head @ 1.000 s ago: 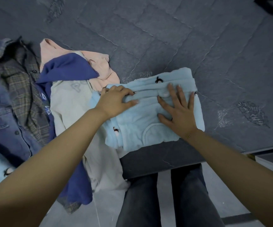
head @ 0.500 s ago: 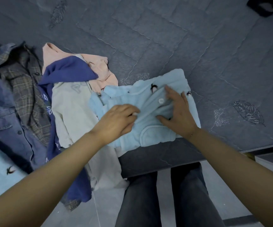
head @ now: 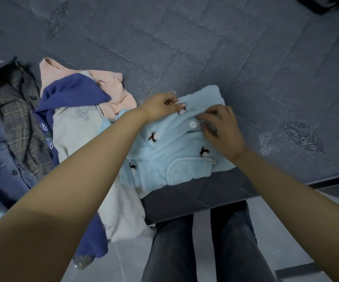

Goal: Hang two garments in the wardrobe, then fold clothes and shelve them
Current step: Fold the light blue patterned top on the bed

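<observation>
Both hands (head: pixel 191 117) on light-blue fleece garment (head: pixel 176 147) atop grey bed (head: pixel 205 47), perhaps pinching its top edge.

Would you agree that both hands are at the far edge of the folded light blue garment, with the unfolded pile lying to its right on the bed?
Not quite: the head view shows the pile to the left of the light blue garment. Both hands, left and right, are indeed at its far edge.
</observation>
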